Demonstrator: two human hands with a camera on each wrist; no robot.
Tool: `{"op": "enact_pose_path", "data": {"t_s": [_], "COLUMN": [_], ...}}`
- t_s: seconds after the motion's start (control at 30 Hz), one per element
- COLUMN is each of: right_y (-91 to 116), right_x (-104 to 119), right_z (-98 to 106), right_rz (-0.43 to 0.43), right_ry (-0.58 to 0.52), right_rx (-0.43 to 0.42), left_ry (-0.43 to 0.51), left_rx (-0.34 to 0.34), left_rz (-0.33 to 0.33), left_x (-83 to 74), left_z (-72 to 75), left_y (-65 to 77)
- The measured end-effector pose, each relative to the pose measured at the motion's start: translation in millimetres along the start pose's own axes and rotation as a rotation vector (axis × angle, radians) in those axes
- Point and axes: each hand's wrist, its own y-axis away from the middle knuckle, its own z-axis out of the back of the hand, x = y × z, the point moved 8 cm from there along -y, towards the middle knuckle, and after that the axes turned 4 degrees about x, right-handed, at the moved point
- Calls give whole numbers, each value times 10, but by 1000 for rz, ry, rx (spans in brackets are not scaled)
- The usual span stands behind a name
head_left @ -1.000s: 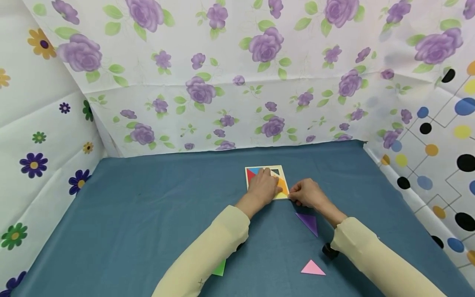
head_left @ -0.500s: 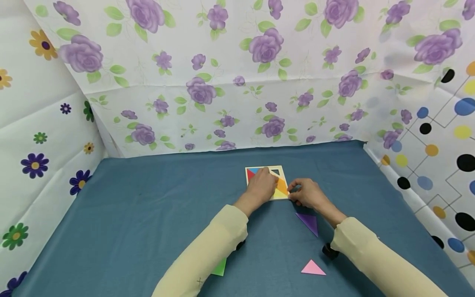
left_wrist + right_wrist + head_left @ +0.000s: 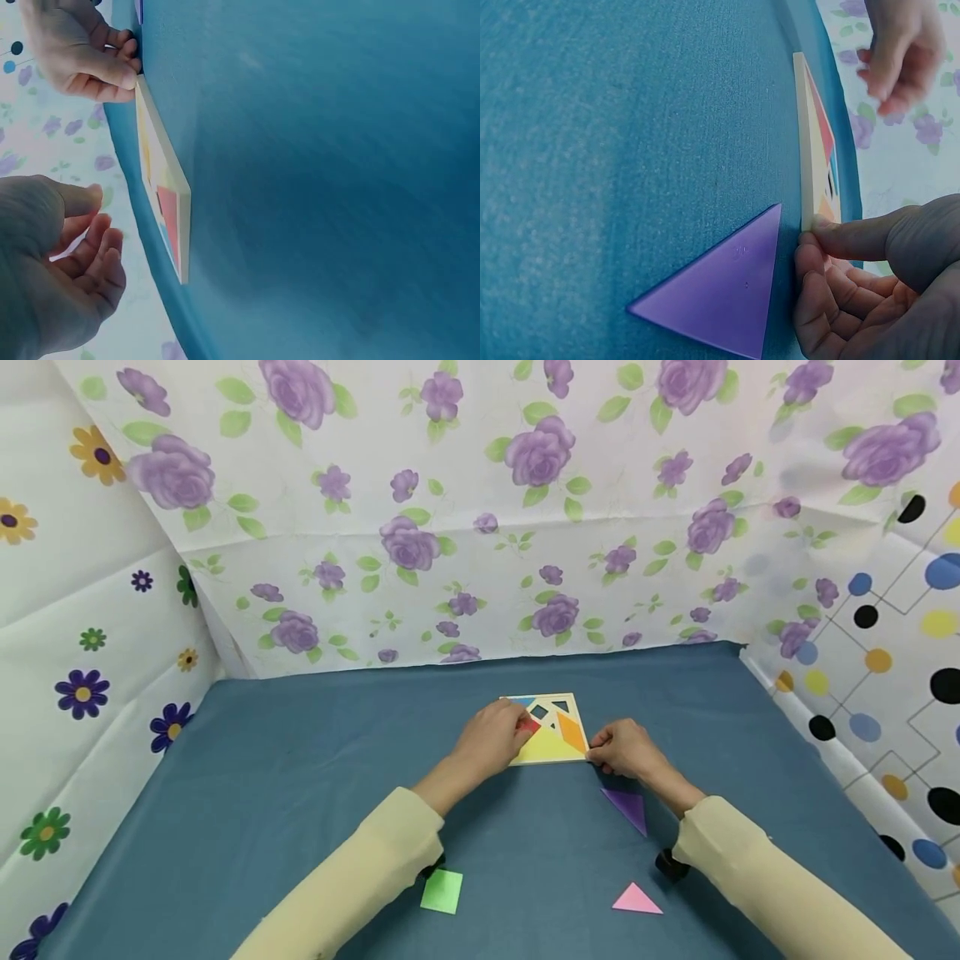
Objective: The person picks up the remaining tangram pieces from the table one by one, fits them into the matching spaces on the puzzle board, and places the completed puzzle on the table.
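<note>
A wooden tangram board [image 3: 552, 716] lies on the cloth, holding a large yellow triangle [image 3: 551, 748], an orange parallelogram [image 3: 572, 732], and red and blue pieces. Dark cutouts show near its top. My right hand [image 3: 625, 749] pinches the board's near right corner between thumb and fingers, also seen in the right wrist view. My left hand [image 3: 491, 737] hovers over the board's left side, loosely curled and holding nothing; in the left wrist view it is apart from the board. A purple triangle [image 3: 720, 289] lies just in front of my right hand.
A green square [image 3: 442, 892] lies beside my left sleeve, and a pink triangle [image 3: 637, 900] near the front at right. A blue cloth [image 3: 300, 777] covers the table. Patterned sheets [image 3: 465, 527] stand behind and at both sides.
My left hand has moved left off the middle of the board, uncovering its cutouts and pieces. The green square shows fully. My right hand stays at the board's corner.
</note>
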Motion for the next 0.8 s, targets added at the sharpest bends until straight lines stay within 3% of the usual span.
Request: {"op": "enact_pose_path", "data": {"t_s": [0.3, 0.53, 0.8], "right_y": [4, -11, -9], "right_x": [0, -10, -9], "right_z": [0, -3, 6], "right_rz": [4, -6, -28], "right_ry": [13, 15, 23], "right_rx": [2, 2, 3], "left_ry": [51, 64, 17], "left_rx": [72, 190, 341], "left_rz": [-42, -147, -143], "left_x": [143, 209, 258], "left_z": [111, 152, 163], "left_y": [619, 1104, 1523]}}
